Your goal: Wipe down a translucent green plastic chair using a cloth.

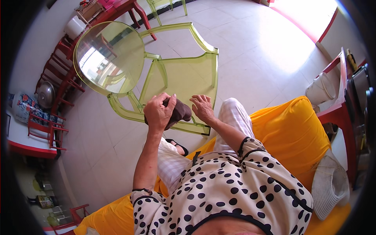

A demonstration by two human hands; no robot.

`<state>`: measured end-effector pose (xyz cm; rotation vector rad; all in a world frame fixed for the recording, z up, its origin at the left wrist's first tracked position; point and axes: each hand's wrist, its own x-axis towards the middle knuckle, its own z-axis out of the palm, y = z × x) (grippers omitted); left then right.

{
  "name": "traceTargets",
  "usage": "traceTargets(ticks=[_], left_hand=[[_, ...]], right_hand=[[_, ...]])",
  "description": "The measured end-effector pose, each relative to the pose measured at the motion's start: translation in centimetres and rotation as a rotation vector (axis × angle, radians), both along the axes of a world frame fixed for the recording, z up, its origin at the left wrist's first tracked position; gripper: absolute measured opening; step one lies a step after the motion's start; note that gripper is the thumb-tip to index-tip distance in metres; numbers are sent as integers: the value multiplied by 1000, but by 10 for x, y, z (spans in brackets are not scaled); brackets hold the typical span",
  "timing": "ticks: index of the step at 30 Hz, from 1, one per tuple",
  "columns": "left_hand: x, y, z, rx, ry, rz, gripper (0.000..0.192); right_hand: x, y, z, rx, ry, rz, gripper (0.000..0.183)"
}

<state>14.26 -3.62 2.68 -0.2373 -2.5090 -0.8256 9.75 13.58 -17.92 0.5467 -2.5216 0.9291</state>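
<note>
My left hand (158, 113) grips a bunched dark brown cloth (179, 114), with the thumb laid over its top. Beside the cloth's right end, my right hand (202, 108) is held with fingers apart and nothing in it. Both hands are over the near side of a translucent green plastic armchair (188, 73). The chair's round, see-through backrest (110, 57) is on the left and reflects a bright window. Its near armrest runs partly behind the cloth and my left hand. Whether either hand touches the chair, I cannot tell.
I sit on a seat with a yellow cover (288, 126). A woven sun hat (327, 188) lies on it at the right. Farther right, a white bucket (320, 89) stands by a red-edged table (335, 110). Red wooden chairs (58, 75) line the left wall. Tiled floor (241, 55) stretches beyond the armchair.
</note>
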Motion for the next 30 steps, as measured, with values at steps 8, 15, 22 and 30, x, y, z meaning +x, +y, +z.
traceTargets(ticks=[8, 15, 22, 30], left_hand=[[16, 40, -4, -94, -123, -214, 31], [10, 31, -10, 676, -590, -406, 24], [-83, -14, 58, 823, -465, -107, 37], [-151, -88, 17, 660, -445, 184, 36]], right_hand=[[-1, 3, -7, -23, 8, 11, 33], [-4, -5, -9, -50, -5, 46, 36], [-2, -1, -4, -38, 18, -4, 31], [-1, -2, 1, -73, -3, 25, 31]])
